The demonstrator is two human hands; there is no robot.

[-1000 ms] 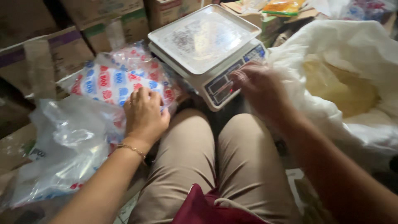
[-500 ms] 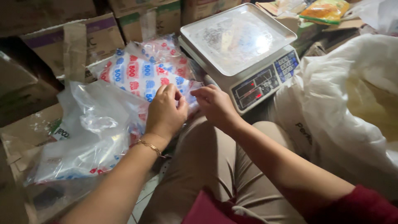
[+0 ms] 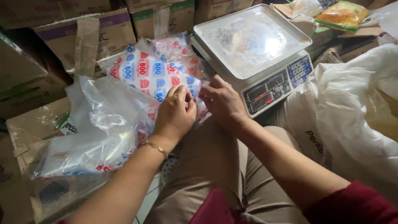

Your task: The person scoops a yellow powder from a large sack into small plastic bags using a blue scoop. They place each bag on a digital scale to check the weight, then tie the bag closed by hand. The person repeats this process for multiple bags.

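At the left of the frame a clear plastic bag (image 3: 95, 132) is lying crumpled over flattened cardboard boxes (image 3: 37, 83), and its contents are hard to make out through the glare. Just right of it, in the upper middle, a stack of printed plastic bags (image 3: 155, 72) in red, blue and white is resting against the boxes. The left hand (image 3: 176, 114) is curling its fingers narrowly over the stack's lower right edge, pinching the plastic. The right hand (image 3: 224, 101) is meeting it there, fingertips pressed to the same edge; how much it is gripping is hidden behind the knuckles. Further right a digital scale (image 3: 253, 45) is sitting with its pan bare. A large white sack (image 3: 352, 116) is running off the right edge.
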